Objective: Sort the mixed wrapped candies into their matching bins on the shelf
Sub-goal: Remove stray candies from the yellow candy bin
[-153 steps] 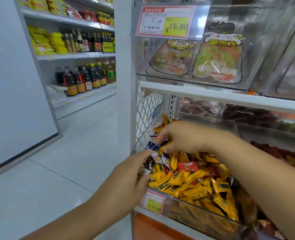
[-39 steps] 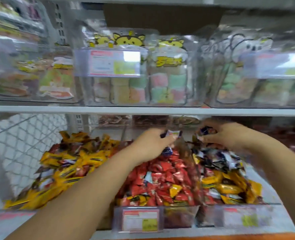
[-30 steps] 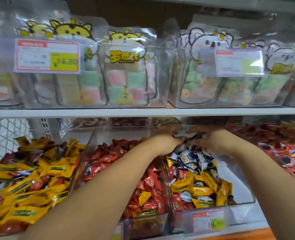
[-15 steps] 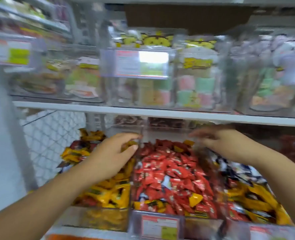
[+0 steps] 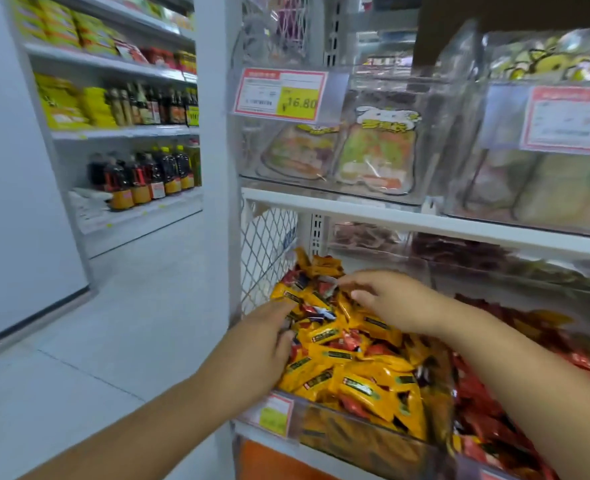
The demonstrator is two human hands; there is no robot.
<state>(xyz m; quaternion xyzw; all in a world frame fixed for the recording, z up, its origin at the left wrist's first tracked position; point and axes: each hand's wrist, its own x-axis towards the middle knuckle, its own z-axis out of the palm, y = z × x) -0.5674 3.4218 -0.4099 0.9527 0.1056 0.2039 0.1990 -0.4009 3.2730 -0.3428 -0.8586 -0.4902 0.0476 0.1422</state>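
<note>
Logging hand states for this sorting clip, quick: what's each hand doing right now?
Left hand: fingertips buried among the yellow candies; grip cannot be told.
Right hand: open, fingertips touching the top of those candies, holding nothing visible.

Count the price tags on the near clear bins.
3. A price tag on the upper-left bin; another on the upper-right bin, cut by the frame; a third on the yellow candy bin. More may be hidden.
</note>
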